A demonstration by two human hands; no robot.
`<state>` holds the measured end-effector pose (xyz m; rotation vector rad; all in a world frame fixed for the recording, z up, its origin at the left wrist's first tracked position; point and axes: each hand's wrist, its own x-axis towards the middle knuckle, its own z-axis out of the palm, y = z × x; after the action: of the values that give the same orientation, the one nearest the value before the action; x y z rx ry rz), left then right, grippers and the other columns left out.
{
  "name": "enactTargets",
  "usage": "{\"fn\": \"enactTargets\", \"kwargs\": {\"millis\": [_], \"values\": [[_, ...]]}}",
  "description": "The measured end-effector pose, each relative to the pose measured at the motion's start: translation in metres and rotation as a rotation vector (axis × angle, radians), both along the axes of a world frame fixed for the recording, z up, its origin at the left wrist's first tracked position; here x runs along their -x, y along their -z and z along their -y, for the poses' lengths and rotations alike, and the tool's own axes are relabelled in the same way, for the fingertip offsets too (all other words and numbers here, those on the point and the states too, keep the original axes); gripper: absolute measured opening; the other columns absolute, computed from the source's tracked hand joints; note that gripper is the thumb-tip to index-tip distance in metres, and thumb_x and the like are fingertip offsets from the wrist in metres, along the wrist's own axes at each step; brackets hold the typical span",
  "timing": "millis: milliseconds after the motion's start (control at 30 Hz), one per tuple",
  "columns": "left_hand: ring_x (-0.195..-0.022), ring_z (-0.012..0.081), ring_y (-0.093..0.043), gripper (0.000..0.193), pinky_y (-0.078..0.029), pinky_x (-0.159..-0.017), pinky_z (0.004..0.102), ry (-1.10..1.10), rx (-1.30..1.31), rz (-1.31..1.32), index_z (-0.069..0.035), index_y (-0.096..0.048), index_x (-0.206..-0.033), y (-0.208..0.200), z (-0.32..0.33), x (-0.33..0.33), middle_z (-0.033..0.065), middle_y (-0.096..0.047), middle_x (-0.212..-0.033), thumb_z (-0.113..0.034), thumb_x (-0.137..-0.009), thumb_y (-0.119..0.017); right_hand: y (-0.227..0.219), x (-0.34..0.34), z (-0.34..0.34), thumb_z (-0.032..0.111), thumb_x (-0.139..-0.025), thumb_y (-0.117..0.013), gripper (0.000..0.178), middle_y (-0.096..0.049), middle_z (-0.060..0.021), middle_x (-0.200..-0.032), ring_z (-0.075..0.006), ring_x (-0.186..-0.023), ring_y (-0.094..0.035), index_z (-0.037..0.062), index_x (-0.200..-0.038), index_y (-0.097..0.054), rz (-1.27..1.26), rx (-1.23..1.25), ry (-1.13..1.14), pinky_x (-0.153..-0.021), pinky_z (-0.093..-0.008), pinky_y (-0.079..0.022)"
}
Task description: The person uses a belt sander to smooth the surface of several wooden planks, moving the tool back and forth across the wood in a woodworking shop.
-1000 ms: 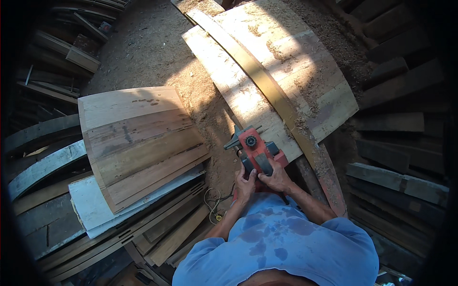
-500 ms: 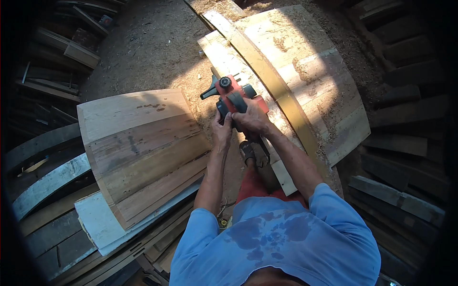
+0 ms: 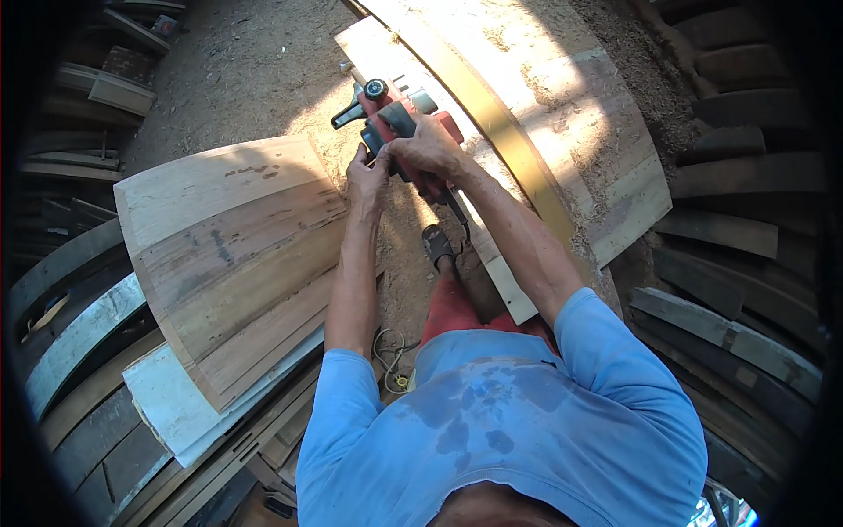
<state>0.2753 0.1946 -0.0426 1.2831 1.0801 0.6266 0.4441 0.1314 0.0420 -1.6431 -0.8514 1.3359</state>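
A red and black electric hand planer (image 3: 384,112), with a round front knob and a dark side guide, is held out in front of me. My right hand (image 3: 430,147) wraps its rear handle. At the planer's near left side, my left hand (image 3: 369,176) has thumb and fingers closed against the body; the exact spot they grip is partly hidden. A dark cord (image 3: 459,213) hangs from the tool's back. Under and beside the planer runs a pale plank (image 3: 502,272); whether the sole touches it cannot be seen. Alongside curves a yellowish beam (image 3: 492,114).
A panel of joined boards (image 3: 237,237) rests at left over a white board (image 3: 180,400) and stacked planks. Another wide panel (image 3: 606,132), strewn with shavings, lies right. Dark curved timbers (image 3: 742,189) line the right side. A looped cord (image 3: 386,356) lies near my legs.
Both hands and the planer have shifted left and slightly away from me in the picture. The surrounding boards have also slid left and up with the view. The grip looks the same.
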Motion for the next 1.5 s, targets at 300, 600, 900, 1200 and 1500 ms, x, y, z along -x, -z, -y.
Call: {"fn": "enactTargets", "kwargs": {"millis": [300,600,900,1200,1500], "values": [[-0.091,0.0087,-0.065,0.054,-0.053,-0.080,0.0276,0.071,0.023,0.131,-0.003,-0.064,-0.148,-0.005,0.213,0.042,0.0018,-0.076,-0.113,-0.032,-0.105,-0.079,0.005,0.043,0.212,0.021,-0.086,-0.083,0.044,-0.079,-0.0189,-0.098,-0.0249,-0.084,-0.079,-0.0046,-0.118,-0.069,0.035,-0.072,0.079,-0.074,-0.0371,-0.064],[-0.112,0.0272,-0.063,0.070,-0.053,-0.099,0.0391,0.062,0.074,-0.227,-0.009,-0.053,-0.162,0.018,0.459,0.099,0.0150,-0.064,-0.116,-0.034,-0.102,-0.079,0.006,0.083,0.444,0.022,-0.088,-0.079,0.047,-0.074,-0.0255,-0.113,-0.0359,-0.108,-0.075,-0.0053,-0.124,-0.065,0.052,0.109,0.038,-0.096,-0.0446,-0.058],[-0.111,0.0271,-0.063,0.062,-0.053,-0.096,0.0389,0.029,0.048,-0.221,-0.005,-0.059,-0.156,0.020,0.377,0.084,0.0166,-0.060,-0.116,-0.029,-0.102,-0.078,0.013,0.069,0.363,0.022,-0.090,-0.081,0.039,-0.075,-0.0226,-0.106,-0.0301,-0.095,-0.078,-0.0035,-0.115,-0.064,0.177,0.037,0.003,-0.083,-0.0435,-0.061],[-0.094,0.0181,-0.072,0.036,-0.059,-0.085,0.0348,0.010,-0.094,0.039,-0.002,-0.068,-0.135,0.014,0.113,0.017,0.0110,-0.078,-0.113,-0.024,-0.107,-0.072,0.004,0.018,0.108,0.014,-0.085,-0.081,0.051,-0.074,-0.0155,-0.091,-0.0214,-0.067,-0.073,-0.0036,-0.130,-0.063,-0.144,-0.071,0.052,-0.058,-0.0369,-0.061],[-0.097,0.0119,-0.071,0.046,-0.059,-0.084,0.0298,0.057,-0.009,0.039,-0.004,-0.067,-0.144,-0.003,0.044,0.007,0.0056,-0.078,-0.117,-0.031,-0.108,-0.074,-0.018,0.004,0.047,0.014,-0.078,-0.080,0.045,-0.077,-0.0178,-0.095,-0.0253,-0.081,-0.078,-0.0080,-0.117,-0.071,-0.058,-0.041,0.028,-0.071,-0.0387,-0.065]]}}
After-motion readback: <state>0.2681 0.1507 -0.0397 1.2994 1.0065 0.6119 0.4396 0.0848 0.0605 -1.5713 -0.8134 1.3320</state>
